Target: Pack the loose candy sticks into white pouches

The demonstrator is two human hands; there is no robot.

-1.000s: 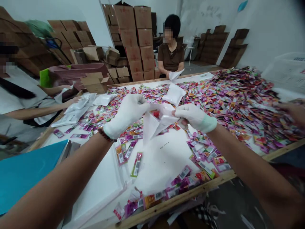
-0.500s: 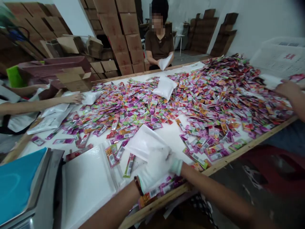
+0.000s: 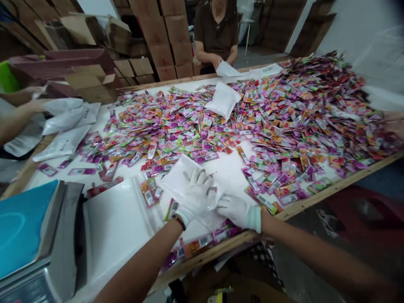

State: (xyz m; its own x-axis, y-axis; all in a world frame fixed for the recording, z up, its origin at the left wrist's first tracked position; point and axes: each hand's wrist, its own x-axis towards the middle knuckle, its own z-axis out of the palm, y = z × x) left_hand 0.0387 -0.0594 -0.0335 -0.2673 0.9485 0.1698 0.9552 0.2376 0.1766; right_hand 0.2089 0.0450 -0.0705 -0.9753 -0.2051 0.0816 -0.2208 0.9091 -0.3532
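A white plastic mailer bag (image 3: 175, 174) lies on the table before me, with a clear or shiny flap on its near right side. My left hand (image 3: 195, 195), in a white glove, rests flat on the bag with its fingers spread. At the bag's near right edge, my gloved right hand (image 3: 236, 209) has its fingers bent together around the edge; the fingertips are partly hidden. Small colourful snack sachets (image 3: 148, 195) lie around the bag. To the left is a stack of flat white bags (image 3: 118, 227).
A scale (image 3: 28, 227) with a blue top stands at the left. Sachets are heaped along the right (image 3: 315, 101). Another filled white bag (image 3: 223, 101) lies on them. Co-workers handle bags at the left and across the table; a hand (image 3: 393, 124) reaches in from the right.
My hands have moved apart: the left now lies spread on the bag, the right has shifted right along its edge. The left co-worker's hand has drawn back with a bag. The view has tilted down.
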